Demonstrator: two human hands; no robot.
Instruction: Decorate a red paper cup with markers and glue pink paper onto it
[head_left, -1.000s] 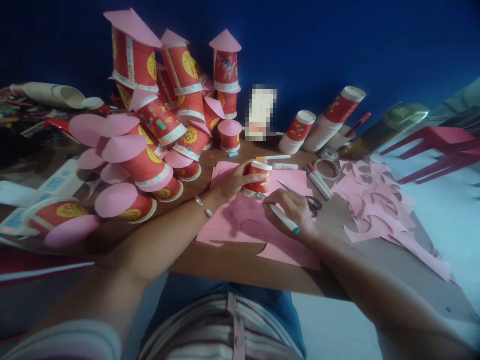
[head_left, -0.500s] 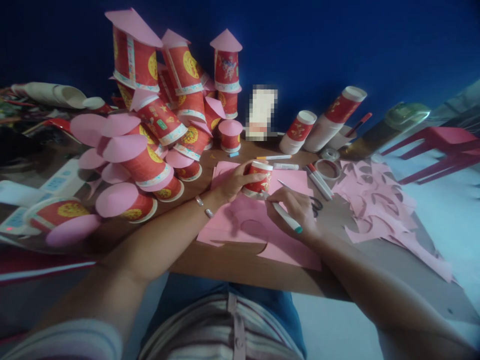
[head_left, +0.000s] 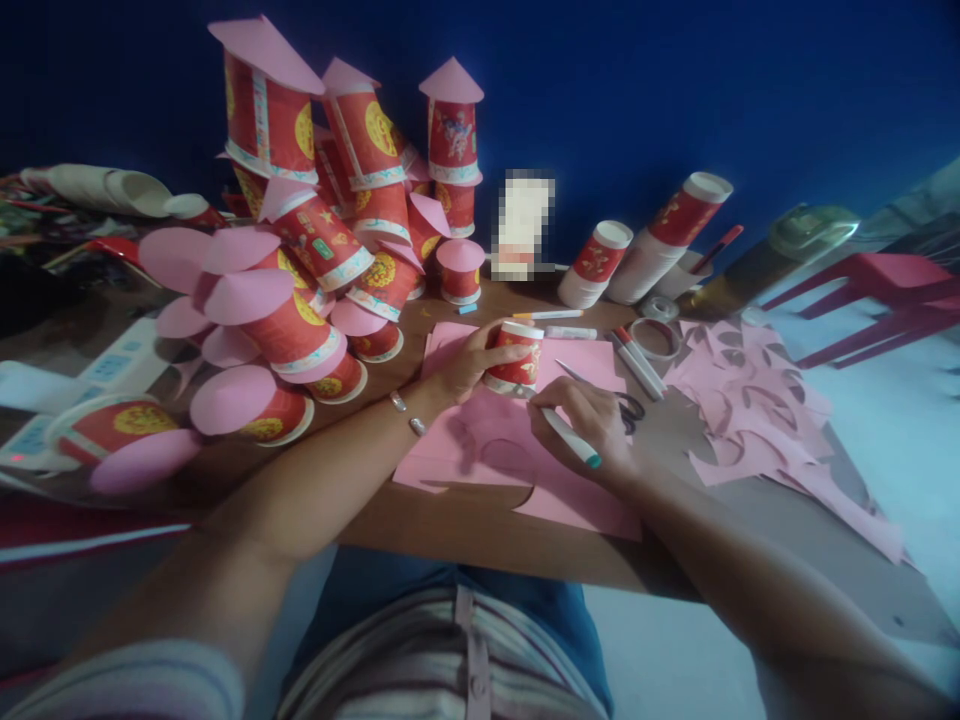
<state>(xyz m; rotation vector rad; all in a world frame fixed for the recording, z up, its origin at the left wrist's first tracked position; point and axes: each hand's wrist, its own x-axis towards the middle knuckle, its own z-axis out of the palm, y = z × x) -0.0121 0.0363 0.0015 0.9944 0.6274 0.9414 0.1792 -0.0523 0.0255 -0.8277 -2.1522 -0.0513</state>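
Compared with the frame half a second earlier, the right hand (head_left: 592,425) has shifted slightly, and more of the scissors' handles (head_left: 631,412) shows beside it. The red paper cup (head_left: 517,360) has scarcely moved.

The cup is tilted above the pink sheets (head_left: 450,450), its patterned band lowermost; whether its edge touches the paper cannot be determined. The fingers of the left hand (head_left: 469,365) are closed round its side, the thumb across the front. The right fingers are narrowed on a green-ended marker (head_left: 568,437) close to the band. The tip is not clearly visible, so contact with the cup cannot be confirmed.

Principal risk, in the inspector's judgement: the curved wall could roll under the thumb, causing a stroke to skid or smudge. Squeezing too hard could dent the thin-looking wall. A slip off the lower edge could mark the sheets beneath.

Secondary risk: the scissors lie just beside the right hand, blades pointing toward the cup; a sideways sweep could knock them or catch a finger.

Further out, the pink-capped cups (head_left: 274,310) are piled closely and at angles near the left forearm. A bump from it could topple several.
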